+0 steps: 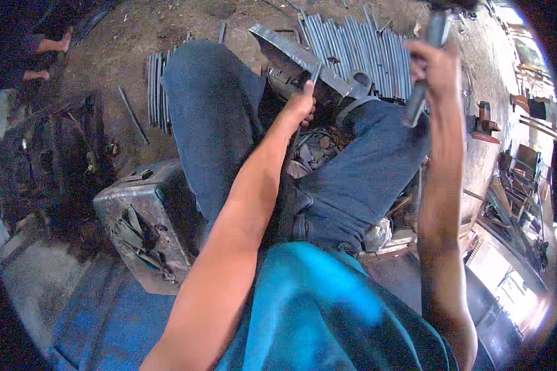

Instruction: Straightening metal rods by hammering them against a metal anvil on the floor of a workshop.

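Brown packed-dirt floor (130,31) all around, darker toward the left, bright toward the right. Laid side by side beyond the knees, a broad row of slim grey metal rods (334,43); left of the left knee, a smaller bundle of similar rods (156,93). Seated low, with bent legs in blue denim trousers (210,93) spread apart. Between the knees, a curved, battered grey metal sheet (284,49), tilted.

Holding in the left hand (300,106) a narrow grey metal bar (316,71), fingers wrapped snugly around, upper end over the sheet in view; cannot tell whether touching. Gripping in the right hand (440,71), over beside the right knee, a thick grey metal bar (438,29), fingers curled around its middle, ends jutting past the fist, outline blurred.

Beside the left leg, a boxy, scuffed grey metal container (120,201). At upper left, another person's bare feet (54,44). Farther right, a rusty red-brown metal fitting (486,117) on the ground.
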`<state>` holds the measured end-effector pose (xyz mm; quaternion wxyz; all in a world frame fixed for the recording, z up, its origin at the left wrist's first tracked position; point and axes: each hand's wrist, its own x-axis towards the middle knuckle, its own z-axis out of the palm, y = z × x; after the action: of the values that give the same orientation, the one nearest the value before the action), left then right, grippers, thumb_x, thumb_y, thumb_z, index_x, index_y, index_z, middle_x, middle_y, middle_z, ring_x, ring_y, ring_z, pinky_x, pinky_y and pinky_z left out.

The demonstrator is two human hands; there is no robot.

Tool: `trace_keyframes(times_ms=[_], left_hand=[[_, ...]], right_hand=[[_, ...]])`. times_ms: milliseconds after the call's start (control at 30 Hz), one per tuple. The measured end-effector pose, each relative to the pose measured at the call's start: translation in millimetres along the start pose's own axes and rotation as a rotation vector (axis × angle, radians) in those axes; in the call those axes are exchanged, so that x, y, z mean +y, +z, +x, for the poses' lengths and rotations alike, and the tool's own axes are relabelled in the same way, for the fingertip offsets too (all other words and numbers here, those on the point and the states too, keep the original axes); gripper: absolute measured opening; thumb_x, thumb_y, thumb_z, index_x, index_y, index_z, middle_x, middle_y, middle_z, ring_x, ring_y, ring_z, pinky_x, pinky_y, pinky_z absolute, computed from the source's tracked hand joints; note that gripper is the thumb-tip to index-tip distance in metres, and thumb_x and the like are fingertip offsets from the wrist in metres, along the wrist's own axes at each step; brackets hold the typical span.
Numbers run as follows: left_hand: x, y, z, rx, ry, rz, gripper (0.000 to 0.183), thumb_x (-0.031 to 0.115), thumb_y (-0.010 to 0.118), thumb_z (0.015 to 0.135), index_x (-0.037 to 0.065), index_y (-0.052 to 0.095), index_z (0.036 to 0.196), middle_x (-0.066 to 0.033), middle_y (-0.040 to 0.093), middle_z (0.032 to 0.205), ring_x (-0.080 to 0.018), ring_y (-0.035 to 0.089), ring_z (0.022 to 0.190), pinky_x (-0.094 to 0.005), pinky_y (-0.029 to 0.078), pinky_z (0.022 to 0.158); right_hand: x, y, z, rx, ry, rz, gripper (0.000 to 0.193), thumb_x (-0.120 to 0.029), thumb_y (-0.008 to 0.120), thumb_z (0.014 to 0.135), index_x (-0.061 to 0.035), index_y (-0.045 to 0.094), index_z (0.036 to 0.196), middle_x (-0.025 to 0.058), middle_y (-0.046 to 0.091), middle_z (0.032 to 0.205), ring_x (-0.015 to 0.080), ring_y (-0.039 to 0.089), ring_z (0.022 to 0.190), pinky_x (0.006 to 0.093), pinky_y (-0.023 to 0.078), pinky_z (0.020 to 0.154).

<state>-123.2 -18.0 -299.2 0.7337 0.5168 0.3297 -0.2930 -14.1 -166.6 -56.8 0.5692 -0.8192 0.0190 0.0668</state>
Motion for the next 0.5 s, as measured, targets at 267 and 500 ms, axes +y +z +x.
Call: trace_keyframes(times_ms=[267,500], left_hand=[[15.1,3.1,-9.0,-0.183,-0.099,-0.059,0.056,0.068,0.029,0.086,0.015,0.040,0.070,0.0061,0.034,0.058,-0.0085,0.029,0.046,-0.0283,0.026,0.046],[1.1,-42.1,27.5,0.133,0.147,0.005,0.074,0.074,0.027,0.083,0.008,0.061,0.089,-0.0045,0.058,0.078,-0.0143,0.048,0.057,-0.0288,0.039,0.054]], right_hand=[[-50.3,-13.2,16.0,-0.128,-0.418,0.508,0.012,-0.010,0.060,0.081,0.0020,0.060,0.077,-0.0008,0.038,0.056,0.0094,0.038,0.046,0.0230,0.036,0.052],[184.3,88.6,-38.1,-0.151,0.331,-0.289,0.014,-0.004,0.065,0.060,0.0044,0.057,0.068,0.0110,0.055,0.057,0.0205,0.055,0.051,0.0361,0.043,0.049]])
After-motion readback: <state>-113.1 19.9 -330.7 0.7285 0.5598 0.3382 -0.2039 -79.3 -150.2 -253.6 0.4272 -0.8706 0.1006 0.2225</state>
